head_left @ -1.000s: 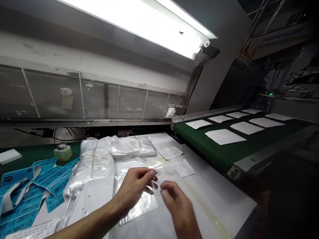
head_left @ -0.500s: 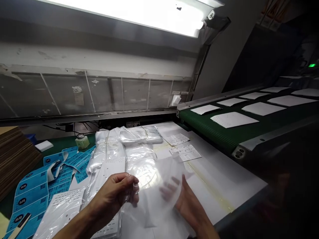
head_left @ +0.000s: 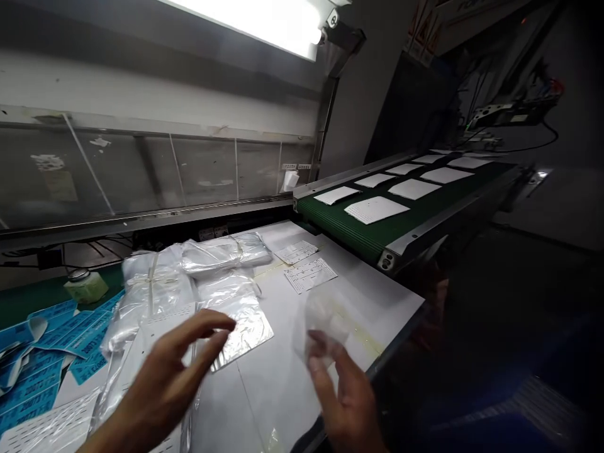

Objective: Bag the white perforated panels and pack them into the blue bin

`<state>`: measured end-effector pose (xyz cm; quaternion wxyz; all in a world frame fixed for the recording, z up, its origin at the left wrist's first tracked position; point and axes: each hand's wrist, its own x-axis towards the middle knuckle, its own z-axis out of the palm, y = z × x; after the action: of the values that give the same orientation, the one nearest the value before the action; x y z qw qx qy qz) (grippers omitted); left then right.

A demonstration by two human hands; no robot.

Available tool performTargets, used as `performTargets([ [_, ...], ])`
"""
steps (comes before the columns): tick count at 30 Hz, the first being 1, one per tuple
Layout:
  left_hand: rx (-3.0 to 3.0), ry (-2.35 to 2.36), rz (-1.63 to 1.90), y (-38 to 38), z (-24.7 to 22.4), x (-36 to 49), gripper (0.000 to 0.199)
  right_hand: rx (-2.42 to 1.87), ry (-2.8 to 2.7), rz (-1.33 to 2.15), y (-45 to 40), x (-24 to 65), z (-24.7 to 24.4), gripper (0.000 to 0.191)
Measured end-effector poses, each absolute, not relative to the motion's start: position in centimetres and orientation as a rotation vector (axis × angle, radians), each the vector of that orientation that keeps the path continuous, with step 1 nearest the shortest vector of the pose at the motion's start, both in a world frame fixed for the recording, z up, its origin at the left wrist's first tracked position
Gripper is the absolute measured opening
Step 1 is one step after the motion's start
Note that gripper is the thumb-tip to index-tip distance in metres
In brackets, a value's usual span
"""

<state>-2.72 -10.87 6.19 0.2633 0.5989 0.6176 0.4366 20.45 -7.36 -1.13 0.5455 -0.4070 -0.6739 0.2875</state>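
Note:
My left hand [head_left: 177, 362] is over the stacked plastic bags, thumb and fingers apart, with nothing between them. A thin translucent plastic bag [head_left: 321, 311], blurred by motion, is pinched by its near part in my right hand [head_left: 342, 390], above the white table sheet [head_left: 264, 390]. Close to my left fingertips lies a pile of flat clear plastic bags [head_left: 245, 333]. Tied bundles of clear bags [head_left: 158, 286] are behind it. Two white printed cards [head_left: 311, 275] rest flat beyond my right hand.
A green conveyor belt [head_left: 352, 229] carrying several white cards [head_left: 377, 209] runs away at the right. Blue printed labels [head_left: 89, 343] and a small glass jar [head_left: 86, 286] lie at the left. A lamp [head_left: 264, 22] hangs above, and the table's edge [head_left: 401, 330] drops off at right.
My left hand has let go of the bag and its fingers have spread. The right hand has taken the bag rightward, away from the pile. The view has turned right.

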Motion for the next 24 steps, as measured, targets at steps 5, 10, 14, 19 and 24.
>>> performTargets([
  [5,1.748,1.366,0.941,-9.9,8.7,1.7,0.03,-0.699,-2.005,0.015,-8.0,19.5,-0.7,0.046],
  [10,2.035,1.491,1.002,-9.6,7.1,2.9,0.026,-0.756,-2.124,-0.142,-7.7,19.6,-1.2,0.038],
  [14,2.042,1.459,1.023,-9.4,6.1,2.8,0.016,-0.826,-2.125,-0.207,-7.6,19.6,-1.4,0.037],
  [19,1.795,1.481,1.169,-9.1,4.8,1.8,0.015,-1.029,-2.171,-0.242,-7.2,20.3,-1.4,0.047],
  [24,1.523,1.41,1.359,-9.4,3.3,2.3,0.016,-1.11,-1.962,0.059,-8.2,18.8,-0.7,0.038],
])
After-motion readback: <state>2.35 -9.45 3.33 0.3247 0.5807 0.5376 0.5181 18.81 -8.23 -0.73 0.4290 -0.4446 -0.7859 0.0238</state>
